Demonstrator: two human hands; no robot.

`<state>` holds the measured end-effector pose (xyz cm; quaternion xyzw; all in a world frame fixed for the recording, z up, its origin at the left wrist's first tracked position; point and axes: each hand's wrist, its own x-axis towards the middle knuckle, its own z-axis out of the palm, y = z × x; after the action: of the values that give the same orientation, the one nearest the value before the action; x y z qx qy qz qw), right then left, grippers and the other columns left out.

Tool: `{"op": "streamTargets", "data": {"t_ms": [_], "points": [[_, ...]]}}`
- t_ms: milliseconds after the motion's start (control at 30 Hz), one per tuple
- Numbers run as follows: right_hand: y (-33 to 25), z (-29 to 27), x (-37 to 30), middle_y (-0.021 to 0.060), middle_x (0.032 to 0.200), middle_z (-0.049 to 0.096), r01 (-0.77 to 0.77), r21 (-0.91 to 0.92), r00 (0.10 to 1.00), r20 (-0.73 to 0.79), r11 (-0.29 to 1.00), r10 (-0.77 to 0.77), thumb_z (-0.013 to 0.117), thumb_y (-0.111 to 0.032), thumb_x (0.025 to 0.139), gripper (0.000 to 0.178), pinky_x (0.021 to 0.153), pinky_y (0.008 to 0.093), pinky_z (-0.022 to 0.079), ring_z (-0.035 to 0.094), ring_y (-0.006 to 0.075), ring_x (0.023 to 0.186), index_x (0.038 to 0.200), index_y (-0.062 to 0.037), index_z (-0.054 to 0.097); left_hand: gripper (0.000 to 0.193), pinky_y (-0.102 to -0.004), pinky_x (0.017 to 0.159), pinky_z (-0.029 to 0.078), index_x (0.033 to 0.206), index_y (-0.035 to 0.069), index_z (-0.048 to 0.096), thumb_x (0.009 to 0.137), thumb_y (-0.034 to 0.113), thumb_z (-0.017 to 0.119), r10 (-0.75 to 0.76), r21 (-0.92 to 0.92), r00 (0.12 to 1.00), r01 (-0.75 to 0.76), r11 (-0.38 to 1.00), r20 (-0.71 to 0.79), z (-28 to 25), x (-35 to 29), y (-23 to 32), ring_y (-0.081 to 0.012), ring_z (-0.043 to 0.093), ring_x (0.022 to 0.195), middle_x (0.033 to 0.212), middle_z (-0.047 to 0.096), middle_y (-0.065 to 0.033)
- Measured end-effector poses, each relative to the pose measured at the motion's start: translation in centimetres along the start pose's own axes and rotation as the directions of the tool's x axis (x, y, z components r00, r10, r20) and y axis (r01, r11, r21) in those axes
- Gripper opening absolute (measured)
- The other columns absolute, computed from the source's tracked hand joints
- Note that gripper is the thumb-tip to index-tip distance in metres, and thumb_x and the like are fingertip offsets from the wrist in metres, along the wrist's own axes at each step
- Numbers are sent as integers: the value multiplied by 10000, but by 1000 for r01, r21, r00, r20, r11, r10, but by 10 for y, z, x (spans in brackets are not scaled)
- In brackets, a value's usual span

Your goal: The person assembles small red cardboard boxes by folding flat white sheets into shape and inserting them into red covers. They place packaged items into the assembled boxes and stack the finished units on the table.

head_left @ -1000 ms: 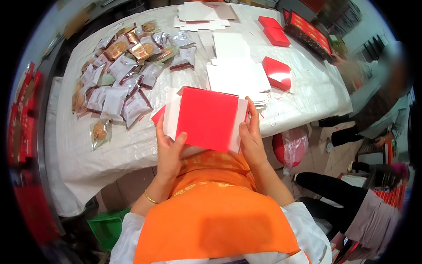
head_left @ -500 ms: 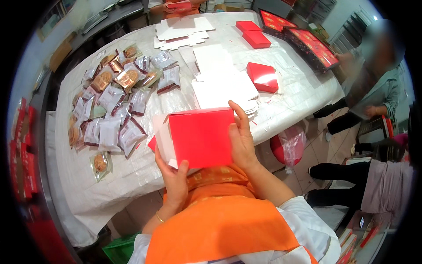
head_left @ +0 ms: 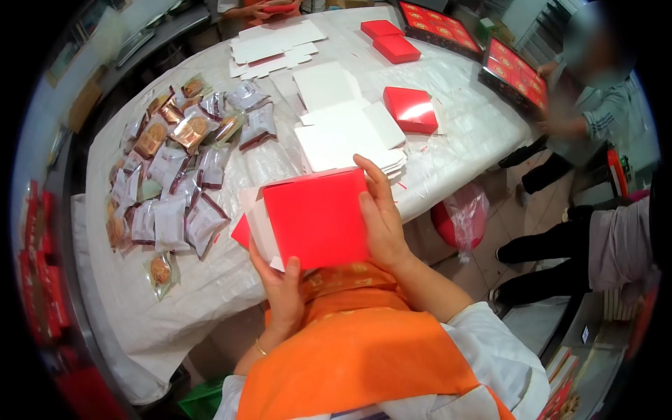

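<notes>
Between my two hands is a red cardboard box, partly folded, with its broad red face up and a pale inner flap sticking out on the left. My left hand grips its lower left corner, thumb on the red face and fingers hidden beneath. My right hand holds the right edge, with the fingers along the upper right corner. Just beyond the box lies a stack of flat white box blanks. Left of it is a heap of wrapped pastries, and one pastry in a clear bag lies nearer me.
More white blanks lie at the far side, near another person's hands. Red boxes stand on the right. At the table's far right a co-worker holds a black tray of red packs. A red stool is below the edge.
The co-worker's tray has shifted right, and a gap now parts it from the other tray. My hands keep nearly the same hold on the red box. The view has shifted slightly.
</notes>
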<state>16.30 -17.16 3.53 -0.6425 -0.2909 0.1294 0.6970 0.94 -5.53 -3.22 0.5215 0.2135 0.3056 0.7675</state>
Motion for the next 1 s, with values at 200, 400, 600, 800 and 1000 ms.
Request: {"op": "streamTargets", "data": {"t_ms": [200,400,600,800,1000], "points": [[6,1,-1,124,1372,477,9,-11,1000,9,1000,-9,402,-106,993,462,1041,330,361,475,200,1173,1449,-31,409,839,-476,1062,421,1560,225,118,933,199,674,-87,-63,996,85,994,-35,4,-2,0,-255,367,1361,1527,273,-55],[13,2,-4,121,1355,487,15,59,1000,-19,998,-13,394,-92,987,461,1009,313,377,484,179,1134,1443,-27,420,859,-416,1121,320,1560,133,91,934,214,675,16,-9,999,-16,1000,-28,7,-2,-1,-248,321,1386,1549,240,-97],[5,4,1,82,1343,488,-27,121,999,-38,992,31,358,-79,995,453,1001,282,369,458,136,1096,1441,-27,420,865,-389,1133,307,1563,120,97,931,191,683,195,143,981,-191,971,-10,2,2,-7,-231,341,1373,1560,229,-97],[13,6,9,99,1331,478,-22,124,998,-59,992,29,370,-181,1044,456,1072,320,317,440,176,1202,1474,-28,357,847,-382,1130,299,1567,99,87,924,112,638,230,264,973,-223,938,3,11,1,2,-235,345,1370,1570,218,-113],[14,9,12,143,1311,475,34,49,995,-90,998,-29,384,-257,1057,422,1084,339,314,444,213,1227,1425,-54,343,810,-362,1069,370,1576,137,75,932,16,552,258,328,966,-242,913,-7,7,16,6,-224,384,1325,1580,178,-104]]}}
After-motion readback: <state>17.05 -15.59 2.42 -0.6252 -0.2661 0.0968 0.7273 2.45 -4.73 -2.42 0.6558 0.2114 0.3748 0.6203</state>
